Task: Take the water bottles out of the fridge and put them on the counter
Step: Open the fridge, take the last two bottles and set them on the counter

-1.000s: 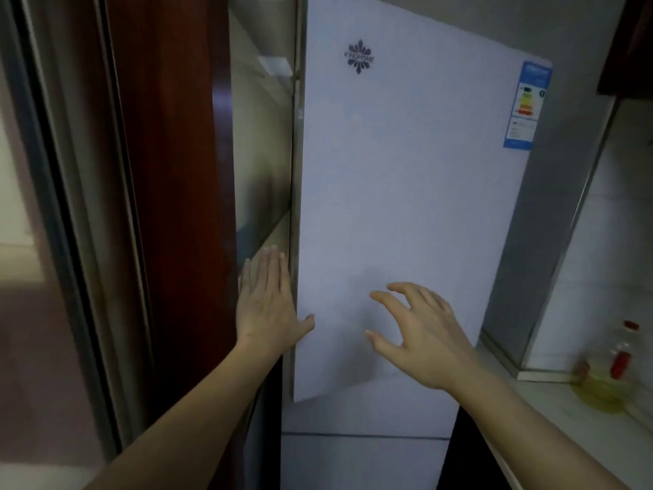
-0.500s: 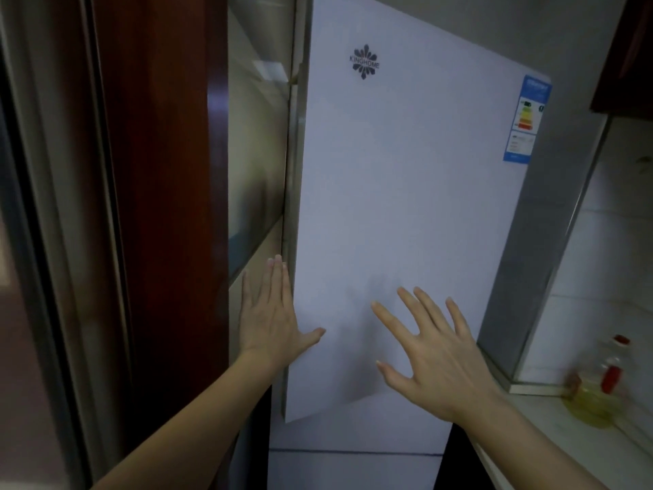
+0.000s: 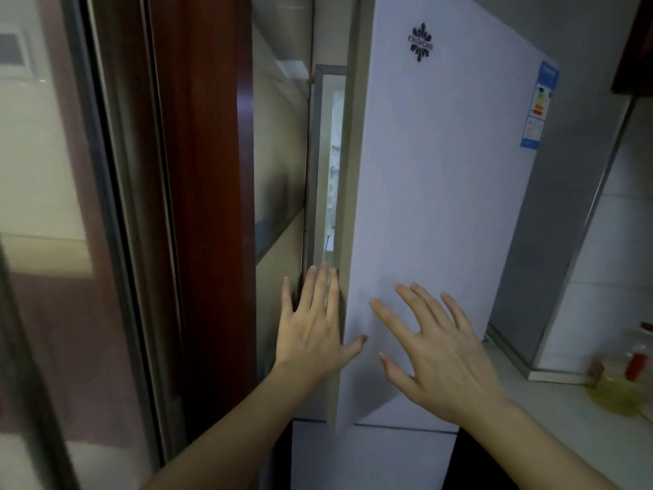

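Fridge door (image 3: 441, 206) stands ajar; I see my left hand (image 3: 314, 330) flat at its edge and my right hand (image 3: 434, 351) spread, fingers straight, holding nothing.

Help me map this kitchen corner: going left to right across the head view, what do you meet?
Glass sliding panel → red-brown wooden frame → left hand at the door edge → white fridge door → energy label → oil bottle on the counter.
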A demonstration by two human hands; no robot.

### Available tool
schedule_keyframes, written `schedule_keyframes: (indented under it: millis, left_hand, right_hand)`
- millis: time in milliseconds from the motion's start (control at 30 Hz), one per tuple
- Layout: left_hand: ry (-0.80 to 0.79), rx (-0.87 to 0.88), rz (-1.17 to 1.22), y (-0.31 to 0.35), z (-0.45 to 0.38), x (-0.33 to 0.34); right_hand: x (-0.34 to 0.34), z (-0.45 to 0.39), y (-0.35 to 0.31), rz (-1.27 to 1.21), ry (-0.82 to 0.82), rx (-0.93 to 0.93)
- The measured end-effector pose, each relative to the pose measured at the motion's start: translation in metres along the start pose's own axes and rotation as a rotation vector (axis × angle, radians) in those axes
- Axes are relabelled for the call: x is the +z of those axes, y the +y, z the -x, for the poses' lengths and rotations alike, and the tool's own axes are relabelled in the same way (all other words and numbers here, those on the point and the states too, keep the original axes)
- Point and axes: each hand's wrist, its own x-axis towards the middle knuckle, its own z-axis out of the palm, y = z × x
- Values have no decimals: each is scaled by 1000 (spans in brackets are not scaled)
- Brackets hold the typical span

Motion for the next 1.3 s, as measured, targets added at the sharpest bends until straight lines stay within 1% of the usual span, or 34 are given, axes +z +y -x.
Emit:
schedule_keyframes:
  millis: [167,300,467,567,667,700,767,833,900,1033,1167,1300]
  left_hand:
    - [20,62,45,5,29,-20]
    - [4,54,12,-1,51,-35]
    - [-25,8,-71,-21,66,-45]
    - [-13,-15,-83,-31,66,-46]
    - [-9,-31,-81,-39,61,-38]
    - [-9,-32,-78,-40,58,-34]
    - [-6,-26,-74,-40,49,-25]
    - [-3,-8,-53,-36,35,-16]
    - [-19,22,-25,-29,18,-7]
    - [-17,81,54,-15,-16,15]
    - [-26,131,106,-7,-40,38]
    - [-42,118,149,-11,-62,57]
  right_hand:
    - [-27,16,-16,-23,70,-69]
    - [-42,17,-37,-112,97,-139]
    - [-44,12,-58,-124,58,-226]
    - [-38,3,-63,-90,-33,-214]
    - [-31,-4,-55,-32,-236,-171]
    - [-29,-3,-49,-3,-282,-157]
    - [-24,5,-34,74,-315,-103]
    - [-18,15,-25,103,-312,-39]
    - [-13,17,-22,80,-291,41]
    - [-6,-1,-16,92,-168,157]
    - [11,-23,-10,87,-170,219]
    - [33,-45,-8,63,-213,288]
